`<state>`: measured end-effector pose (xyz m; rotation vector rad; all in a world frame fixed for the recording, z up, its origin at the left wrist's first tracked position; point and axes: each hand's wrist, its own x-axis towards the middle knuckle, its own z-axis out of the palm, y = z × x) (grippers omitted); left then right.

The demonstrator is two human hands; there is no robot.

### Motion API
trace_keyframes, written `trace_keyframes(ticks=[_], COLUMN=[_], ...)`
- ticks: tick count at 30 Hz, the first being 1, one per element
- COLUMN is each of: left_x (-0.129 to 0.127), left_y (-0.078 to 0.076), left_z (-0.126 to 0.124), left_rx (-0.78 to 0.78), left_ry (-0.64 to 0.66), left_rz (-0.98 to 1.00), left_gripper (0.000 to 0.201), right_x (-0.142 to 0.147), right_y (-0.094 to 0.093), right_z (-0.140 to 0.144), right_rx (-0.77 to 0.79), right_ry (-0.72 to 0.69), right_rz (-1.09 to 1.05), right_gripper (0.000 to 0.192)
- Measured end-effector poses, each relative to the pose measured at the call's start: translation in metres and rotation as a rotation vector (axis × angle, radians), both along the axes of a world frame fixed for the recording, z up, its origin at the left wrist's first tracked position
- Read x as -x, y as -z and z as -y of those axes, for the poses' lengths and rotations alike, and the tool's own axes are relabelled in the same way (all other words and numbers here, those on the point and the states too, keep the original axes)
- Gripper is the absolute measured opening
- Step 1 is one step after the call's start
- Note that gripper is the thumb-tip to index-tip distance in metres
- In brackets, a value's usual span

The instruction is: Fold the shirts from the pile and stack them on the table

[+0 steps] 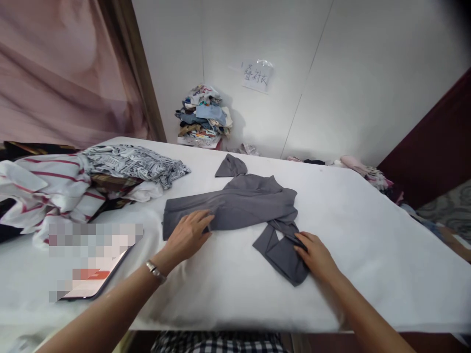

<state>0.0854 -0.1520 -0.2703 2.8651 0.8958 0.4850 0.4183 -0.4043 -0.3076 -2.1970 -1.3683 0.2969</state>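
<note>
A grey long-sleeved shirt [250,206] lies across the middle of the white table, its body drawn out into a narrow strip. One sleeve end [231,165] sticks out at the far side. The other sleeve [287,260] bends toward the near edge, with folds in it. My left hand [188,236], a silver band on its wrist, rests over the lower left part of the shirt with its fingers stretched out. At the near sleeve, my right hand [315,255] has thumb and fingers closed on the cloth along the sleeve's right edge.
Loose clothes, among them a red-striped white garment [55,181] and a black-and-white patterned one [136,162], lie heaped at the left. A phone [106,274] lies nearer. Behind the table stands a clothes stack [204,115]; a handwritten sheet [256,77] hangs on the wall.
</note>
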Motion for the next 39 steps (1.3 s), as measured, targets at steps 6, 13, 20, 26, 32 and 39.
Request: trace_keyframes(ticks=[6,13,20,26,32,39], left_x=[-0.021,-0.018,0.006,0.01,0.029,0.017], left_y=[0.001,0.0,0.007,-0.002,-0.019,-0.031], left_z=[-0.005,0.023,0.033,0.034,0.059,0.075], left_rx=[0.025,0.081,0.058,0.048,0.043,0.546], left_ry=[-0.006,0.149,0.073,0.023,0.179,0.267], left_rz=[-0.087,-0.102,-0.079,-0.094,0.107,0.112], left_gripper=[0.044,0.026,0.034,0.023,0.026,0.03], right_x=[-0.035,-0.103,-0.103,-0.09,-0.104,-0.13], right_y=[-0.042,-0.068,-0.031,-0.055,-0.105,-0.079], right_z=[0.005,0.028,0.029,0.014,0.02,-0.021], right_rx=[-0.354,-0.674,-0.795,-0.889,-1.358,-0.778], right_ry=[0.246,0.622,0.623,0.541,0.487,0.682], right_rz=[-0.397,-0.443,-0.657,-0.665,-0.308,-0.29], right_gripper=[0.03,0.026,0.009,0.005,0.007,0.017])
